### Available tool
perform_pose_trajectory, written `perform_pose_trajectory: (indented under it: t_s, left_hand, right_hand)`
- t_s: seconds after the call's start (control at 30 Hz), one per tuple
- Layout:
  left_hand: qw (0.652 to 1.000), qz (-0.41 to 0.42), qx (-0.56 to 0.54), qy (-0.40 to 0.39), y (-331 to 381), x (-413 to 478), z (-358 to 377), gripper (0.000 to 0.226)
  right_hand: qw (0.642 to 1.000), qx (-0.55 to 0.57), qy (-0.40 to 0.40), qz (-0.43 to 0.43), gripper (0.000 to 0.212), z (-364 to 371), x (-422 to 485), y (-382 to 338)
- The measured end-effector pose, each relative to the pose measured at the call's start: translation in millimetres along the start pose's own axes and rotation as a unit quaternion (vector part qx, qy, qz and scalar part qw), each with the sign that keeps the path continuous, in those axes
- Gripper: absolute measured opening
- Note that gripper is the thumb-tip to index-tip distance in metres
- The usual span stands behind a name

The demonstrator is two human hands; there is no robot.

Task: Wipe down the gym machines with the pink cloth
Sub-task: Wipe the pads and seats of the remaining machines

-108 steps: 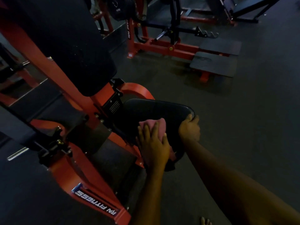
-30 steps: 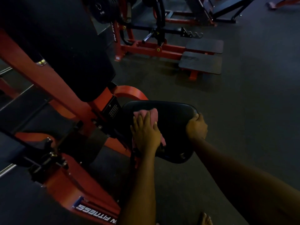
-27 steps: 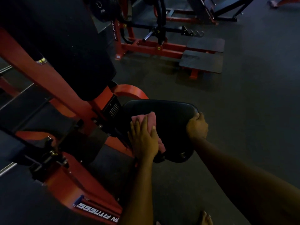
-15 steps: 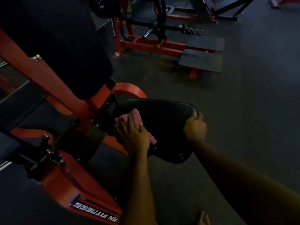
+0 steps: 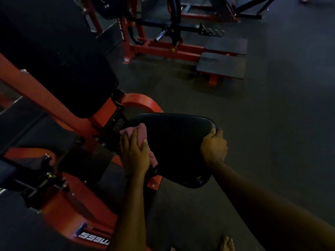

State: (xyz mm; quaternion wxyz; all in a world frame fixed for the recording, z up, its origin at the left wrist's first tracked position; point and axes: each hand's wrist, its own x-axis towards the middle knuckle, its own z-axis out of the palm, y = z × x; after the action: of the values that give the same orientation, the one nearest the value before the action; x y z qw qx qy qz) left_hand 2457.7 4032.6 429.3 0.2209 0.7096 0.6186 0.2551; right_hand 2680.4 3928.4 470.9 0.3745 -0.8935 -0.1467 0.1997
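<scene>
At the seat pad's left edge: pink cloth bunched under the left hand, whose flat fingers press it down beside the red frame.
Seat pad's right corner: right hand curled over the rim, bracing.
Doing it well: press evenly and overlap strokes toward the right hand, rims included.
Count: one cloth, two hands, one seat pad, one back pad; second machine beyond.

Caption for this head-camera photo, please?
Left hand presses the pink cloth against a black seat pad; right hand grips its edge.
</scene>
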Motion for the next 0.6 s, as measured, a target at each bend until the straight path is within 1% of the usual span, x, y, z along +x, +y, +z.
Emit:
perform_pose_trajectory:
  t_s: [0.07, 0.17, 0.23, 0.3, 0.37, 0.47, 0.53, 0.6]
  left_hand:
    - [0.999, 0.015, 0.021, -0.019, 4.3, 12.7, 1.1, 0.054]
    - [0.991, 0.056, 0.078, -0.097, 17.9, 67.8, 5.8, 0.052]
    - [0.982, 0.079, 0.084, -0.151, 22.5, 113.1, 11.9, 0.051]
    - [0.975, 0.078, 0.081, -0.191, 25.7, 147.7, 14.9, 0.049]
    - [0.975, 0.061, 0.089, -0.193, 30.4, 156.8, 16.1, 0.048]
    - [0.981, 0.060, 0.116, -0.146, 39.1, 125.0, 13.1, 0.051]
    - [0.981, 0.086, 0.122, -0.124, 48.7, 84.7, 14.2, 0.053]
    - [0.975, 0.136, 0.119, -0.125, 64.9, 41.8, 21.0, 0.055]
  right_hand:
    - [1.000, -0.007, 0.002, -0.001, 0.050, 0.5, 0.3, -0.3]
    - [1.000, -0.014, 0.005, 0.002, 0.050, 1.9, 1.5, -0.3]
    - [1.000, -0.007, 0.007, 0.006, 0.049, 2.3, 3.1, -0.2]
    - [1.000, 0.003, 0.007, 0.007, 0.047, 3.5, 5.5, 1.0]
    - [1.000, 0.011, -0.002, 0.015, 0.046, 3.0, 6.6, 0.7]
    - [1.000, 0.016, -0.008, 0.013, 0.047, 2.7, 4.7, 0.2]
    - [1.000, 0.016, -0.005, 0.006, 0.049, 2.3, 3.8, 0.8]
    - [1.000, 0.016, -0.005, 0.002, 0.051, 1.2, 3.6, 0.6]
